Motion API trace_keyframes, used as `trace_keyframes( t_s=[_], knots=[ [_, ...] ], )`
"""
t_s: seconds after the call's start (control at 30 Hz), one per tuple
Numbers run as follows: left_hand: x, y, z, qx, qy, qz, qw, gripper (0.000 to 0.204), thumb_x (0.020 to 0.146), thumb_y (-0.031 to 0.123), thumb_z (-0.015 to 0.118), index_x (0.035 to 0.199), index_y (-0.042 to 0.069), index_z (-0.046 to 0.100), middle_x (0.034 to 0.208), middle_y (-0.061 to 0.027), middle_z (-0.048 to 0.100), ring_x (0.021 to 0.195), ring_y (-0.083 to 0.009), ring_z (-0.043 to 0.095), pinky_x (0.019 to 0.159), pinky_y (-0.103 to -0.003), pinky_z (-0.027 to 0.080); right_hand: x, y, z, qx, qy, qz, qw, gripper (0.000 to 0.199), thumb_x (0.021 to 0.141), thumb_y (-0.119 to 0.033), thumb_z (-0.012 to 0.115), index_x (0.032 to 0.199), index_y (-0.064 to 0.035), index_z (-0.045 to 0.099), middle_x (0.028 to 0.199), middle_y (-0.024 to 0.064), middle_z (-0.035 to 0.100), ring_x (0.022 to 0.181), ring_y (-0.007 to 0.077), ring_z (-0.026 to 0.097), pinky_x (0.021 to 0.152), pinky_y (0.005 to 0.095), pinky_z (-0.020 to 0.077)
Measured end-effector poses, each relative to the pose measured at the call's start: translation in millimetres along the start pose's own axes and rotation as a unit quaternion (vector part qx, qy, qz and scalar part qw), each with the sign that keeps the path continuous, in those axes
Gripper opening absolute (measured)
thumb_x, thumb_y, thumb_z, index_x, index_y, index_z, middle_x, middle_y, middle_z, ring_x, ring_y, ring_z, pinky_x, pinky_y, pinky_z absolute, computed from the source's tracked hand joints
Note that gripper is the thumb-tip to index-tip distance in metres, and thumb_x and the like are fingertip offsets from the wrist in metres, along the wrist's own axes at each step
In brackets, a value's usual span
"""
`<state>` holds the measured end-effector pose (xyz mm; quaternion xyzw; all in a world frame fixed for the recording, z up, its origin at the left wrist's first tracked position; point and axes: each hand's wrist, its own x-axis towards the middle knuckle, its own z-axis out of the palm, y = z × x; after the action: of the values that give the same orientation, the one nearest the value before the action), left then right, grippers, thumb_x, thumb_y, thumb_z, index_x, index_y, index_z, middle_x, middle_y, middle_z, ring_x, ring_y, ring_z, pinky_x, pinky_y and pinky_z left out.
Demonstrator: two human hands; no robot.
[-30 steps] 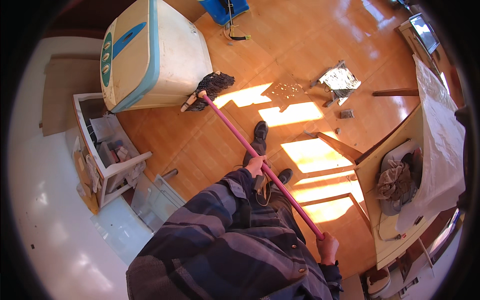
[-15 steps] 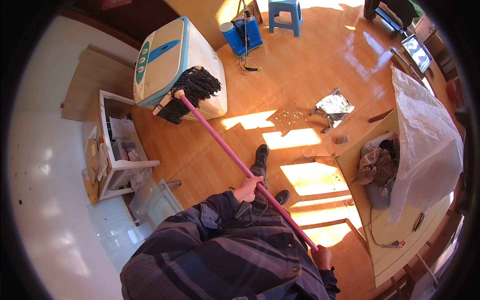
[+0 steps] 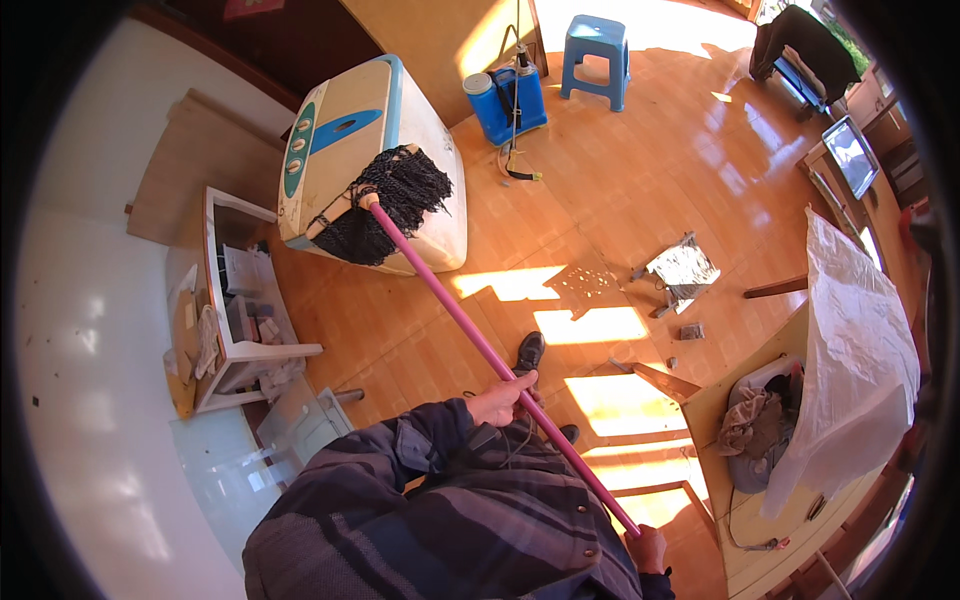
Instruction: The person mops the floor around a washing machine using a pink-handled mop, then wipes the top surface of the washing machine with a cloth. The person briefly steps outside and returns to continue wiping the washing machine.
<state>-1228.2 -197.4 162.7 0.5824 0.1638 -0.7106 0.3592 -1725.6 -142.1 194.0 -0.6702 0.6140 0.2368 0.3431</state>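
We find the mop [image 3: 450, 300] mid-scene, its long axis diagonal from near right to far left, head [image 3: 412, 188] pointing far left, overlapping the washer [image 3: 437, 140] in view; contact we cannot tell. The left hand [image 3: 498, 403] has its grip wrapped round mid-pole; the right hand's [image 3: 648, 550] grip clasps the near end.

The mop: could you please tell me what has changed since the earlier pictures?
The mop head shifted leftward across the washing machine, from its base to overlap its top. The view shifted too, bringing in the blue stool. The left hand and right hand kept gripping the handle.
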Motion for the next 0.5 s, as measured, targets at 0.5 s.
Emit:
trace_keyframes(
  t_s=[0.5],
  knots=[
    [41,247,-45,0.098,0.047,0.235,0.966,0.048,0.098,0.052,0.067,0.08,0.008,0.06,0.074,-0.0088,0.066,0.071,-0.0209,0.068,0.071,-0.034,0.055,115,-211,-58,0.134,-0.14,-0.034,0.98,0.034,0.086,-0.032,0.073,0.094,0.0017,0.075,0.083,0.0292,0.07,0.084,0.0469,0.07,0.073,0.0495,0.0553]
  ],
)
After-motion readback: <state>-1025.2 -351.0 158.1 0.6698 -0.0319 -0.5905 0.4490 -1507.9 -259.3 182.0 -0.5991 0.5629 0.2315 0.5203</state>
